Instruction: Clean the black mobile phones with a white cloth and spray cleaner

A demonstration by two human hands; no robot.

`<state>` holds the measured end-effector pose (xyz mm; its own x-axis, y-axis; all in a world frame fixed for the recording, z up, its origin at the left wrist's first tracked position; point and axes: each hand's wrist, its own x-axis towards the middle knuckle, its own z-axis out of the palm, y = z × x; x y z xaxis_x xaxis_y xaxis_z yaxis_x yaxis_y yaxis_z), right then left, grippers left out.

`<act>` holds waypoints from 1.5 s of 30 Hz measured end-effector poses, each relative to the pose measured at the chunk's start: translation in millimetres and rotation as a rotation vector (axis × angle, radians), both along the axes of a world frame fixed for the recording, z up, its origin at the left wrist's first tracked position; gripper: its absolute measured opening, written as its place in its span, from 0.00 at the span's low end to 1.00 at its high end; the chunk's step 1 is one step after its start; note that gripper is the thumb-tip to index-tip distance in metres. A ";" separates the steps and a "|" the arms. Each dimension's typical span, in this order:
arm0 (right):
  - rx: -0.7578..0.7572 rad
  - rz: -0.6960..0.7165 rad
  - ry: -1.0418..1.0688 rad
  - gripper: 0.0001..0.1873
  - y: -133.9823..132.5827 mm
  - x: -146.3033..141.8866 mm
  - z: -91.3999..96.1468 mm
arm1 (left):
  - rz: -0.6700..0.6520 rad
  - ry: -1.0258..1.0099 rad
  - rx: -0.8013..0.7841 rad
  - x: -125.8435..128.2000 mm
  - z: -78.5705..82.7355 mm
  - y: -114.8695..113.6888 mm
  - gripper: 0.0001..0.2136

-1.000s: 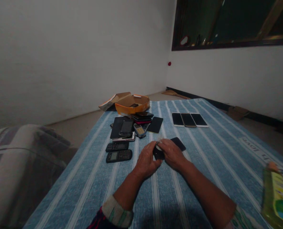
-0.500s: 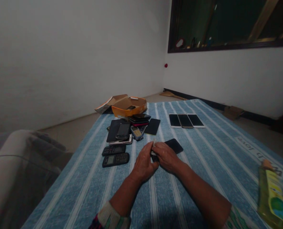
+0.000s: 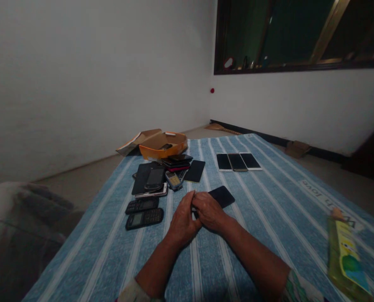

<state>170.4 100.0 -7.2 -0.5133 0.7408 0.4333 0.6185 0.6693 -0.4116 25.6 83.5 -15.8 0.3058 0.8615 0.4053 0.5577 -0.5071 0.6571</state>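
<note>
My left hand (image 3: 183,220) and my right hand (image 3: 210,212) meet over the middle of the striped cloth. The left is closed on a small dark phone (image 3: 195,214), of which only a sliver shows. The right hand's fingers are curled over it, pressing a pale wipe that is now almost wholly hidden. Just beyond the right hand a black phone (image 3: 223,196) lies flat. Left of my hands are two black keypad phones (image 3: 145,219), side by side. Behind them a grey-blue keypad phone (image 3: 173,180) leans by a pile of phones (image 3: 155,178).
An open orange cardboard box (image 3: 163,151) stands at the far left of the blue striped cloth (image 3: 252,251). Three phones (image 3: 238,162) lie in a row at the back right. A bottle of yellow-green liquid (image 3: 347,256) lies near the right edge.
The view has swung slightly right and up, so everything sits further left and lower. My hands stay together, and the white wipe seen between them earlier is now mostly covered.
</note>
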 end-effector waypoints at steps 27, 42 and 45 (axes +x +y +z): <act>-0.058 -0.136 -0.048 0.11 -0.8 11.5 2.8 | 0.085 0.048 -0.004 -8.4 -10.4 -0.9 0.32; -0.078 -0.468 -0.080 0.22 10.5 51.4 -9.2 | 0.100 0.075 -0.054 -11.4 -16.9 -2.5 0.34; -0.075 -0.492 -0.064 0.21 11.8 49.8 -13.4 | 0.090 0.084 -0.050 -11.4 -18.4 -2.1 0.33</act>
